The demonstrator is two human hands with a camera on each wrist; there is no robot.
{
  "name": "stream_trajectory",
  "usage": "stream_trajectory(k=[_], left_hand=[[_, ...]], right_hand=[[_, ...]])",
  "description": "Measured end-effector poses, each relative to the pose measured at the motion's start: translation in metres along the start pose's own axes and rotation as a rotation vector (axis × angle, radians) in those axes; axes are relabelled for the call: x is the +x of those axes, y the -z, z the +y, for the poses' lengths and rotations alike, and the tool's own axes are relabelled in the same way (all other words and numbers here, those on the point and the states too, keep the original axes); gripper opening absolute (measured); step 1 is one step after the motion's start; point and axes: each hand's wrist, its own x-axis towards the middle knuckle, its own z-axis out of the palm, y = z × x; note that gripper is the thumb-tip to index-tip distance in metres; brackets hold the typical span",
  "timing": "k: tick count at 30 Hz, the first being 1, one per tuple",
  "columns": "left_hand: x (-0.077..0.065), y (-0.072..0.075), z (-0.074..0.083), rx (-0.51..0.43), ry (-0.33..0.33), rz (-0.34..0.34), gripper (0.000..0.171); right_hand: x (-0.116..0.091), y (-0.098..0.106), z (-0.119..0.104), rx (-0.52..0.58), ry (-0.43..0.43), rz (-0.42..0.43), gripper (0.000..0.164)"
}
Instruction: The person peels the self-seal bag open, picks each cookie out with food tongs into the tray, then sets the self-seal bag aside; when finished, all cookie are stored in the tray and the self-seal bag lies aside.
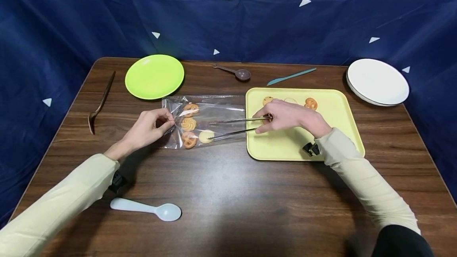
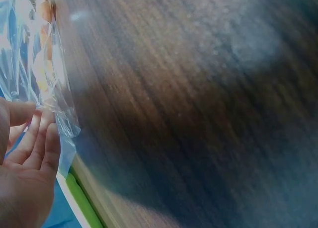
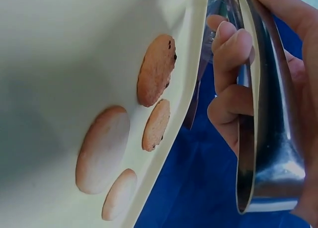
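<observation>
My left hand [image 1: 148,130] pinches the left end of a clear plastic bag [image 1: 228,105] lying flat on the table. Inside it a knotted brown cookie, a swirled cookie [image 1: 188,124] and a pretzel-shaped cookie [image 1: 189,140] line up near that end. A pale round cookie [image 1: 205,136] sits just right of them. Over the yellow tray, my right hand [image 1: 285,117] grips metal tongs [image 3: 271,138]. Their two arms reach leftward into the bag, spread apart, with the lower tip at the pale cookie. In the left wrist view, crinkled film covers the fingertips.
The yellow tray [image 1: 278,148] carries several cookies, including a pretzel-shaped one [image 1: 311,103]. Behind lie a green plate [image 1: 154,77], a brown measuring spoon [image 1: 242,75], a teal knife [image 1: 290,76] and white plates [image 1: 377,81]. A brown fork [image 1: 101,102] lies left, a white spoon [image 1: 168,212] in front.
</observation>
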Motion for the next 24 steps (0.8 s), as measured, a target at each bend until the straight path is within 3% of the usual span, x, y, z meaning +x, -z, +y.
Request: stream_trajectory(k=[8,15,24], left_hand=[[0.001,-0.001,0.001,0.003,0.003,-0.002,0.006],[0.0,-0.001,0.002,-0.001,0.013,-0.004,0.006],[-0.001,-0.001,0.0,0.011,0.026,-0.011,0.006]], right_hand=[[0.005,-0.001,-0.002,-0.03,0.037,0.003,0.044],[0.008,-0.005,-0.003,-0.126,0.121,0.049,0.024],[-0.012,-0.01,0.003,-0.094,0.074,0.115,0.024]])
